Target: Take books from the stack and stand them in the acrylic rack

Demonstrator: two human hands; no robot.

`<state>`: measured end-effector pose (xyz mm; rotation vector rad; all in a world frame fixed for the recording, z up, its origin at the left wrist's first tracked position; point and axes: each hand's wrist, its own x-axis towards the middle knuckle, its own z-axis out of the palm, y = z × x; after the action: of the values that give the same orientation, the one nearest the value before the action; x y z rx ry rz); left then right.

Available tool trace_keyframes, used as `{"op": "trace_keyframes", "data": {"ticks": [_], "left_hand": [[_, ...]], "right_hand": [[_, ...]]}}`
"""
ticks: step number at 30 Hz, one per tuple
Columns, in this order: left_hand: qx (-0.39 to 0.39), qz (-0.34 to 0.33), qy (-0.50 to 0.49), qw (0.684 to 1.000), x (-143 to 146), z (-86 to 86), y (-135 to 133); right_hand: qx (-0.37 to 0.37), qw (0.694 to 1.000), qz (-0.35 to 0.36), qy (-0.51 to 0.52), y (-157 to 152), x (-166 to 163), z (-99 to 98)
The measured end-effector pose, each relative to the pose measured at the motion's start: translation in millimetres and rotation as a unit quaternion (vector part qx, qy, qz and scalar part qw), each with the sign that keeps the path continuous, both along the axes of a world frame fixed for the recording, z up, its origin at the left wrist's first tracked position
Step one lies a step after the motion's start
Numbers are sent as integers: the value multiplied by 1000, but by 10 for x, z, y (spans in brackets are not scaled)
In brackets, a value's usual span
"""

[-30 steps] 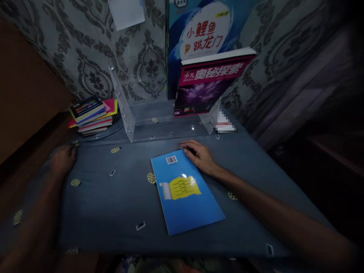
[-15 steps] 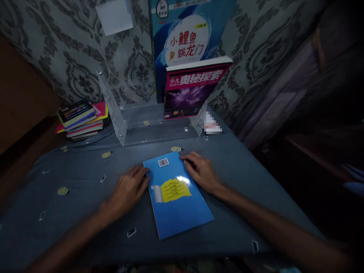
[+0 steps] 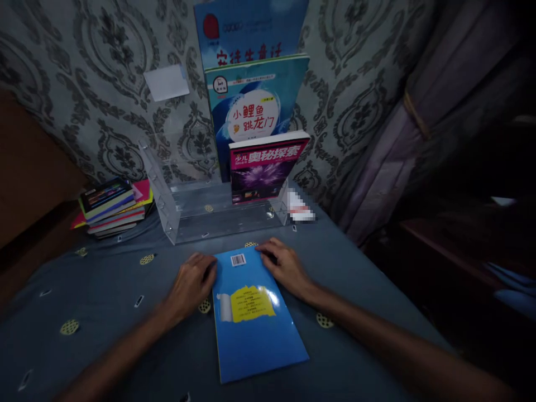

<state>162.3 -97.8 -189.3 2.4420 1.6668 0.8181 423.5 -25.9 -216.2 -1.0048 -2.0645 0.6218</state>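
Observation:
A thin blue book lies flat on the cloth-covered table, back cover up. Its cover carries a barcode near the far edge and a yellow torn-paper patch with small print. At the far left corner, the curled fingers of my left hand hold the book's edge. My right hand grips the far right corner, thumb and fingers bent around it. Beyond the book stands a clear acrylic rack. Toward its right side, a magenta book, a teal book and a taller blue book stand upright in tiers.
A stack of books sits left of the rack. Patterned wallpaper covers the wall behind, with a white paper in front of it. A tied curtain hangs at the right, beyond the table edge. A pixelated patch hides something beside the rack.
The view has tilted up, showing more of the tall blue book at the back. Both hands keep their hold on the blue book, which lies slightly closer to the rack.

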Motion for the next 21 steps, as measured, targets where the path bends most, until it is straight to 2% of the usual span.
{"op": "trace_keyframes", "data": {"ticks": [4, 9, 12, 14, 17, 21], "left_hand": [[-5, 10, 26, 1000, -25, 25, 120], [-21, 45, 179, 983, 97, 142, 152], [-1, 54, 253, 966, 216, 150, 93], [13, 40, 257, 966, 272, 107, 50], [25, 9, 228, 973, 301, 6, 12], [37, -13, 190, 981, 273, -98, 14]], "right_hand": [[-3, 1000, -3, -10, 121, -52, 15], [1, 999, -3, -35, 136, -58, 2], [43, 998, -3, -50, 84, -58, -7], [83, 995, 6, -63, 49, -73, 4], [118, 987, 72, -82, 15, -113, 34], [110, 972, 176, -111, 15, -155, 38]]}}
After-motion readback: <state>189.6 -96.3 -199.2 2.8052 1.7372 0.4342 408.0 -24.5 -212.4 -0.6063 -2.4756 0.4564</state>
